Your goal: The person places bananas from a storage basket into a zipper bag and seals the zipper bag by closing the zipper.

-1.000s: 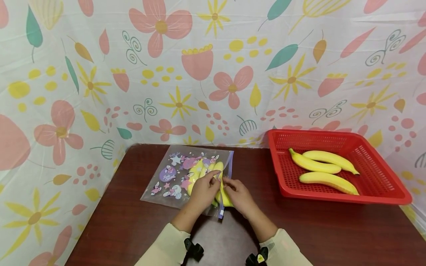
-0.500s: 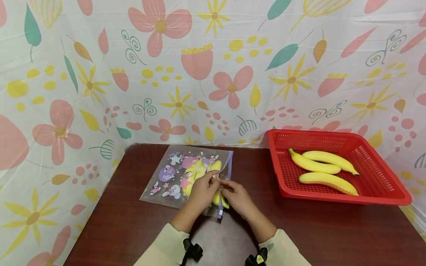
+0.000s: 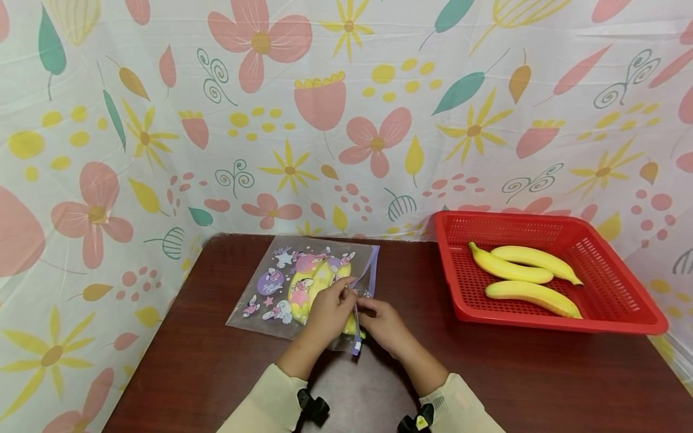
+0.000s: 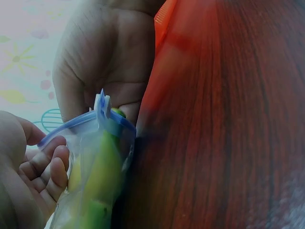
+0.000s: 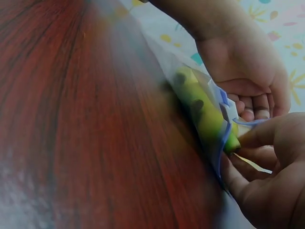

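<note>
A clear zip bag (image 3: pixel 281 288) printed with cartoon figures lies flat on the dark wooden table (image 3: pixel 206 373). Yellow bananas (image 3: pixel 311 282) sit inside it. My left hand (image 3: pixel 346 293) pinches the bag's blue zip edge (image 3: pixel 370 267) at the open side, fingers curled over the plastic. My right hand (image 3: pixel 365 307) meets it there and pinches the same edge by the end of a banana (image 5: pixel 205 112). In the left wrist view the white slider (image 4: pixel 101 102) stands at the top of the zip, below my right hand (image 4: pixel 105 62). Both hands hide part of the bag's mouth.
A red perforated basket (image 3: pixel 622 282) stands at the table's right with three bananas (image 3: pixel 520 273) in it. A flowered plastic sheet (image 3: pixel 346 120) hangs behind and to the left. Bare tabletop lies between the bag and the basket.
The bananas have slid left, deeper into the bag; the end that stuck out at the mouth is now mostly inside. Both hands stayed at the zip edge, closing in a little.
</note>
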Demonstrator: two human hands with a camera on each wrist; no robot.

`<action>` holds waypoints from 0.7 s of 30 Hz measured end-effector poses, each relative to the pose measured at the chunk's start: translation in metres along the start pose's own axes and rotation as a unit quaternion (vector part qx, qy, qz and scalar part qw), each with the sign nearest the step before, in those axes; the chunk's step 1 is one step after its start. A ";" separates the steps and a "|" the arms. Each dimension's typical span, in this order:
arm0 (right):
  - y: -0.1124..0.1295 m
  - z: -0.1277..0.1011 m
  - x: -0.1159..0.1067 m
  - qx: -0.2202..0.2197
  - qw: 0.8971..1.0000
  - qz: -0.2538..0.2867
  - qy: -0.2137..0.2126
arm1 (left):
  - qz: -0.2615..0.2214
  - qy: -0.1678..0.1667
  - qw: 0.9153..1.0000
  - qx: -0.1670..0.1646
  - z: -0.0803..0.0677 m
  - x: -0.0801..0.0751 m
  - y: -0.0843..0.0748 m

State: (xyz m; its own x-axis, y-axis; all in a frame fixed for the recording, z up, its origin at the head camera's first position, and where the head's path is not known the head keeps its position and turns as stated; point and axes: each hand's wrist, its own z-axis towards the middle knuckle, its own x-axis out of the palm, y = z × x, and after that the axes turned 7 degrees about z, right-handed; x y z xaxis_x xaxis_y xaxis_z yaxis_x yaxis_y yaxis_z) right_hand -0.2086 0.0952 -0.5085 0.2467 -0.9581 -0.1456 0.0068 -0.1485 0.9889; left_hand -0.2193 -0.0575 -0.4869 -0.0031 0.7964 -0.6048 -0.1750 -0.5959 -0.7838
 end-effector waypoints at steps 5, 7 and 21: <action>-0.004 0.002 -0.002 0.009 0.998 0.047 0.031 | -0.001 0.001 1.000 0.002 0.000 -0.001 -0.001; -0.006 0.002 -0.002 0.008 0.998 0.052 0.037 | -0.006 0.003 1.000 0.002 -0.001 -0.001 -0.002; -0.004 -0.003 0.004 -0.005 0.997 0.037 0.065 | -0.009 0.005 1.000 0.006 -0.002 0.001 -0.002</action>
State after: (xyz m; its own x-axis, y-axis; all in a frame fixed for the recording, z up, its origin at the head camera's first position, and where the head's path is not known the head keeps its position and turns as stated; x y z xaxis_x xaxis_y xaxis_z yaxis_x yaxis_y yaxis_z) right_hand -0.2052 0.0927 -0.5134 0.3712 -0.9260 -0.0681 -0.0057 -0.0757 0.9971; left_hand -0.2172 -0.0556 -0.4867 0.0091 0.8053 -0.5927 -0.1874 -0.5809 -0.7921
